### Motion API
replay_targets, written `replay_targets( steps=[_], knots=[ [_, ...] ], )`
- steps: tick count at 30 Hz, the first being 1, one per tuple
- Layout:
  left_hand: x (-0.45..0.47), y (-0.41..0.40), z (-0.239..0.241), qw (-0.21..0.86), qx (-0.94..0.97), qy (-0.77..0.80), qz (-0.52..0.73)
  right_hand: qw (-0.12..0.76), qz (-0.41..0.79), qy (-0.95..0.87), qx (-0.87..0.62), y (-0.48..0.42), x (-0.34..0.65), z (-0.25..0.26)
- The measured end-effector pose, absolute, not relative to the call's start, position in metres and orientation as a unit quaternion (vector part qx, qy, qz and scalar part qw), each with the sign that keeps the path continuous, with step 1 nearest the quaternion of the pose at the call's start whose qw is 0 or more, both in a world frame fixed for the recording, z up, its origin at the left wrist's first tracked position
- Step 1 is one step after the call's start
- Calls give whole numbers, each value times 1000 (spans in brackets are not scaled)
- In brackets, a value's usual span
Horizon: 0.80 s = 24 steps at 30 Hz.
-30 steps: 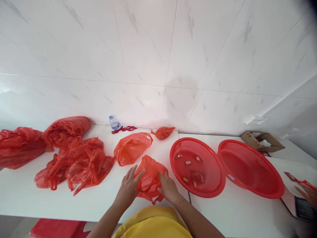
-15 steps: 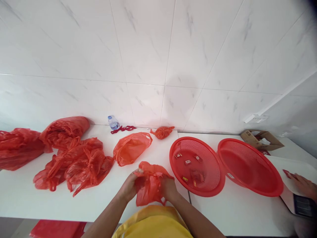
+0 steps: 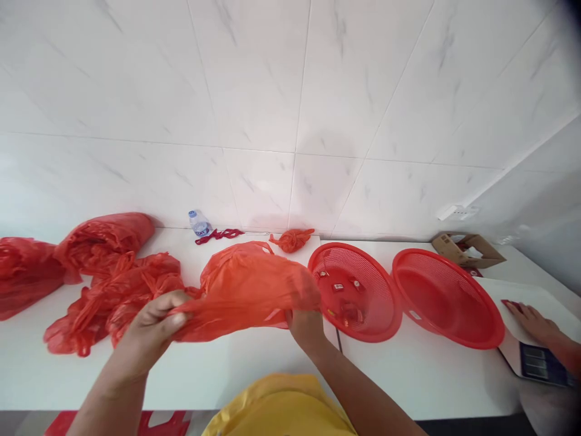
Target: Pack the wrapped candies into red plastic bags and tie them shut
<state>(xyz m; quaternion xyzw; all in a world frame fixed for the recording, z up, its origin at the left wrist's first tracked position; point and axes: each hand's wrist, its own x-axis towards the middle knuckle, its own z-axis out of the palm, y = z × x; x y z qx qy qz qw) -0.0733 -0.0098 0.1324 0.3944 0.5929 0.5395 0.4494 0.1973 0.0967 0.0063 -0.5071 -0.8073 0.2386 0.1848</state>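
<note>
Both my hands hold one red plastic bag (image 3: 247, 290) stretched wide above the white table (image 3: 254, 369). My left hand (image 3: 147, 330) pinches the bag's left edge, fingers closed on the film. My right hand (image 3: 306, 324) grips its right edge beside the nearer red mesh basket (image 3: 376, 284). The stretched bag hides another red bag that lay behind it. Small red packets (image 3: 338, 287) lie inside that basket.
A heap of red bags (image 3: 104, 272) covers the table's left part. A small water bottle (image 3: 198, 222), a red ribbon (image 3: 218, 235) and a knotted red bag (image 3: 290, 240) lie at the wall. A second red basket (image 3: 447, 297), a cardboard box (image 3: 467, 251) and another person's hand (image 3: 533, 321) on a scale are at right.
My hands lifted the crumpled bag off the table and pulled it apart; the left hand swung far left, spreading the bag wide. The other person's hand settled on the scale.
</note>
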Motion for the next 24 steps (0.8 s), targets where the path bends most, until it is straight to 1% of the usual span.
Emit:
replay_targets(
  steps=[1,4,5,6,7,9,10,11,12,13,15,17,18,20,24],
  knots=[
    [-75,-11,138,456,378,589,549,183,285,-807,-484,95,196,12],
    [-68,-6,134,478,318,636,516,82,445,-799,-397,87,197,19],
    [-63,-3,128,488,287,642,516,62,487,-789,-370,85,199,19],
    [-58,1,121,498,251,637,533,67,523,-774,-351,84,203,19],
    [-53,5,114,504,212,623,560,95,554,-751,-346,85,208,19],
    [-45,10,101,502,151,596,609,186,590,-688,-380,95,223,21],
    [-42,13,95,497,133,589,623,235,574,-660,-423,103,233,22],
    [-41,14,91,494,124,584,632,269,535,-643,-477,113,246,24],
    [-40,16,87,493,120,578,639,282,485,-635,-531,122,260,24],
    [-40,17,83,493,116,571,646,269,436,-636,-577,130,276,24],
    [-40,20,78,492,107,560,658,162,391,-646,-635,136,309,20],
    [-38,21,74,491,99,554,665,51,403,-668,-624,129,335,12],
    [-37,22,72,491,96,552,667,15,410,-682,-605,120,345,7],
    [-33,23,70,490,97,546,672,-14,394,-711,-582,98,356,-1],
    [-25,26,70,495,89,527,685,-35,317,-744,-587,54,360,-8]
  ],
)
